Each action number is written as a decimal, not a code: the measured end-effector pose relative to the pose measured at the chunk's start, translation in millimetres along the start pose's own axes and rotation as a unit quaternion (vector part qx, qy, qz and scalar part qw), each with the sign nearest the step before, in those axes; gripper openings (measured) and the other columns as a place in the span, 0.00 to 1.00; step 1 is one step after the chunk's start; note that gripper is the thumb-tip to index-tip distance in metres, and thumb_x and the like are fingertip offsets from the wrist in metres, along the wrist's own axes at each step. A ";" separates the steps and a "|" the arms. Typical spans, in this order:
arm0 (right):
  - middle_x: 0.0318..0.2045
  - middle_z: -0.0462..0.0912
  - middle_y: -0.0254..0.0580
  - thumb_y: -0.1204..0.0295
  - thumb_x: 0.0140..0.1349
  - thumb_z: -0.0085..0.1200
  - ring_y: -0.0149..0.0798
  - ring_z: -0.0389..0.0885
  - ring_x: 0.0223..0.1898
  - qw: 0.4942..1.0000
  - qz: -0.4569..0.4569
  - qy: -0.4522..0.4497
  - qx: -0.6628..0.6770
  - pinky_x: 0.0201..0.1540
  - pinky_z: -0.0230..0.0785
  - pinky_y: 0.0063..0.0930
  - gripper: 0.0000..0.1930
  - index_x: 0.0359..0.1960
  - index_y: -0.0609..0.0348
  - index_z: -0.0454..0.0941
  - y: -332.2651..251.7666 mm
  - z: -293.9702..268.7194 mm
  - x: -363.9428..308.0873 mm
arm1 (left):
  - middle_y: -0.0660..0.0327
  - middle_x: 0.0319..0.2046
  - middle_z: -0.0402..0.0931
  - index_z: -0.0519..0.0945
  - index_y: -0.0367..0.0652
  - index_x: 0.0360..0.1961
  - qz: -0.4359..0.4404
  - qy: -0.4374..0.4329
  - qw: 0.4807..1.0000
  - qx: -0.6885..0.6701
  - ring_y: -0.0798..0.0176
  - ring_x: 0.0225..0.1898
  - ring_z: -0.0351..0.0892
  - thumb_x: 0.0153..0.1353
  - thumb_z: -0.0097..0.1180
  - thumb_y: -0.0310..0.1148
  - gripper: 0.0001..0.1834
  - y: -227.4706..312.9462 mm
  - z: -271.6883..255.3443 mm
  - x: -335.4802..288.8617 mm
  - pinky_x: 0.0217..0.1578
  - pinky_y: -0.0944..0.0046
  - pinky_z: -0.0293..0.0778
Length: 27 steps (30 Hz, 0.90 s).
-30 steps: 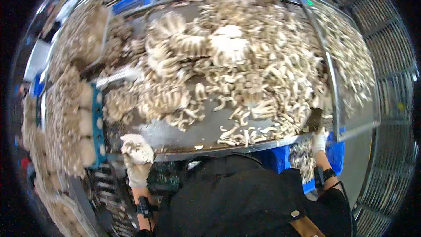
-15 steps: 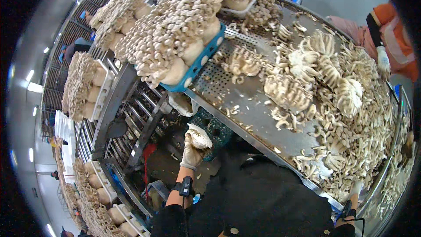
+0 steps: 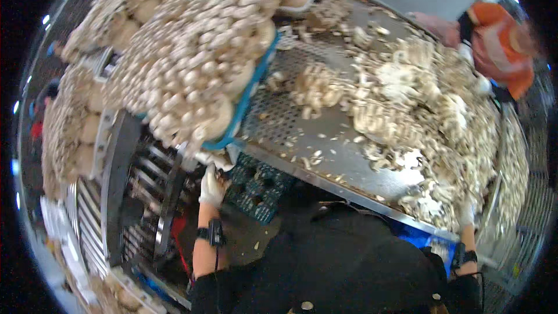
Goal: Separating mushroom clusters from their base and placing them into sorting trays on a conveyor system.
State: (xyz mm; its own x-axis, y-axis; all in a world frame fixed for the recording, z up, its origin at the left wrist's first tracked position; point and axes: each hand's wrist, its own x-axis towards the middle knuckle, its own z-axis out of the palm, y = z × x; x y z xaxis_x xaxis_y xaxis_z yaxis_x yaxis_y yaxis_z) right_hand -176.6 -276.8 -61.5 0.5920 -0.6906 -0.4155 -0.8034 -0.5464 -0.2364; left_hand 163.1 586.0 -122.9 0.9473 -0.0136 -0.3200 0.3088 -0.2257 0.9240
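My left hand, in a white glove, is raised beside the white bag-like opening below the corner of a blue crate. Its fingers are blurred, and I cannot make out anything held in them. Mushrooms in thick clusters fill that crate. At the right, my gloved right hand reaches into the near edge of a heap of loose mushrooms on the metal table. Its fingertips are hidden among the stems. Pale cut clumps lie on the heap's left side.
A dark green perforated crate stands below the table edge. Roller conveyors and more loaded crates line the left. Across the table, a person in orange has gloved hands at the heap. A metal rail borders the right side.
My left hand has moved up and left to the white opening; the white chunk it held no longer shows. My right hand stays by the heap. The view has shifted, and the co-worker leans closer.
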 end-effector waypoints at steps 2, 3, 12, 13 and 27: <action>0.47 0.75 0.60 0.64 0.56 0.55 0.54 0.74 0.49 0.930 -0.267 0.184 -0.173 0.52 0.66 0.42 0.30 0.60 0.60 0.64 -103.4 17.5 -50.7 | 0.57 0.38 0.76 0.72 0.34 0.46 -0.174 -0.112 0.973 -0.099 0.62 0.41 0.76 0.66 0.46 0.40 0.19 15.5 13.7 -17.4 0.35 0.69 0.73; 0.49 0.74 0.61 0.63 0.53 0.57 0.55 0.73 0.51 0.936 -0.223 0.183 -0.201 0.55 0.64 0.40 0.28 0.56 0.59 0.69 -92.0 26.7 -43.4 | 0.57 0.38 0.77 0.73 0.32 0.47 -0.218 -0.169 0.959 -0.073 0.63 0.42 0.76 0.67 0.46 0.41 0.20 18.9 33.9 -12.4 0.37 0.67 0.74; 0.46 0.77 0.53 0.65 0.55 0.52 0.51 0.76 0.46 0.955 -0.288 -0.018 -0.063 0.49 0.67 0.44 0.22 0.53 0.56 0.71 -337.9 83.1 -99.0 | 0.50 0.44 0.77 0.72 0.32 0.52 -0.018 -0.494 0.836 0.238 0.62 0.45 0.77 0.62 0.53 0.43 0.25 148.1 199.7 -2.1 0.47 0.66 0.71; 0.42 0.78 0.53 0.67 0.52 0.53 0.52 0.76 0.45 0.936 -0.350 -0.012 -0.046 0.48 0.68 0.43 0.19 0.47 0.56 0.75 -345.6 94.0 -88.6 | 0.50 0.44 0.77 0.72 0.32 0.52 -0.013 -0.498 0.833 0.242 0.62 0.45 0.77 0.62 0.53 0.43 0.25 154.0 217.2 -4.1 0.47 0.66 0.71; 0.55 0.71 0.52 0.71 0.63 0.40 0.50 0.72 0.54 0.888 -0.402 -0.113 -0.194 0.56 0.64 0.46 0.17 0.53 0.48 0.68 -367.1 122.5 -67.5 | 0.53 0.44 0.77 0.69 0.31 0.55 -0.022 -0.403 0.911 0.088 0.67 0.44 0.74 0.61 0.56 0.38 0.26 99.5 332.1 5.3 0.45 0.69 0.70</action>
State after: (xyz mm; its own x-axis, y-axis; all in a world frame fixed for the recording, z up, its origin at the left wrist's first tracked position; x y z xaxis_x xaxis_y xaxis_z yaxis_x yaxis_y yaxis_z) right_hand 70.6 28.5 -54.2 0.9011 0.0858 -0.4250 -0.0183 -0.9718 -0.2349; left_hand 170.7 239.9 -102.2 0.5429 -0.6950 -0.4714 0.2589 -0.3955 0.8812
